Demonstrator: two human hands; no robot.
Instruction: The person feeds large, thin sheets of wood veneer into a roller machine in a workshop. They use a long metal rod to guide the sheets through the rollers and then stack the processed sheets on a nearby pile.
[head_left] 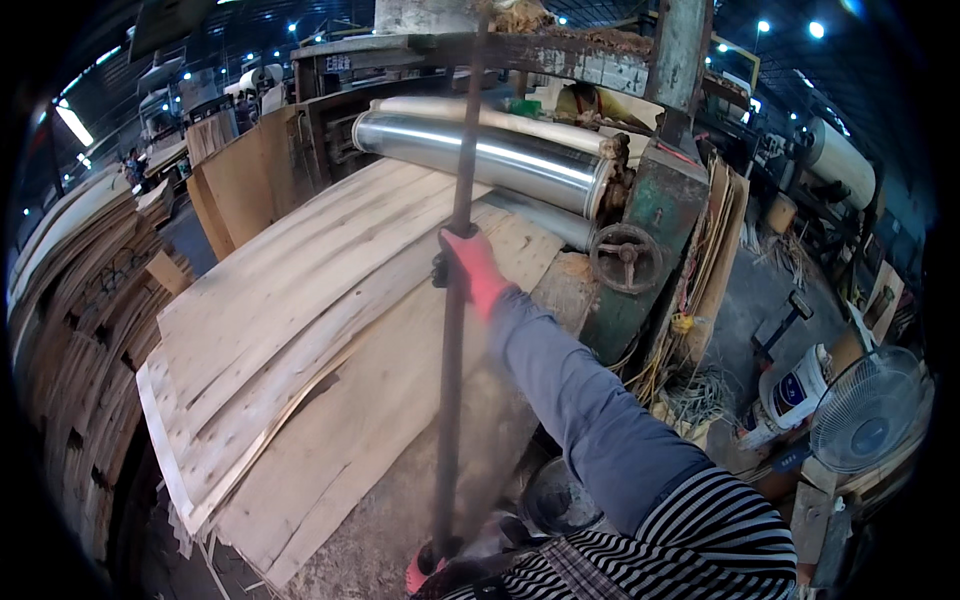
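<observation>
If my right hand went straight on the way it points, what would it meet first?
Beyond the pole it grips, your right hand would probably meet the wood sheets first, though depth is hard to judge from this view.

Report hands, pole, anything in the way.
Right hand gripping dark pole; left hand lower on it. Pole near-upright. Veneer sheets behind it; pole partly blocks view of steel roller.

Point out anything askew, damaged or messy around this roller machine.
The veneer sheets look askew: they overlap unevenly, and one long edge is ragged and lifted. Right of the roller machine, thin strips lie in a loose tangle, looking like uncleared scrap.
</observation>
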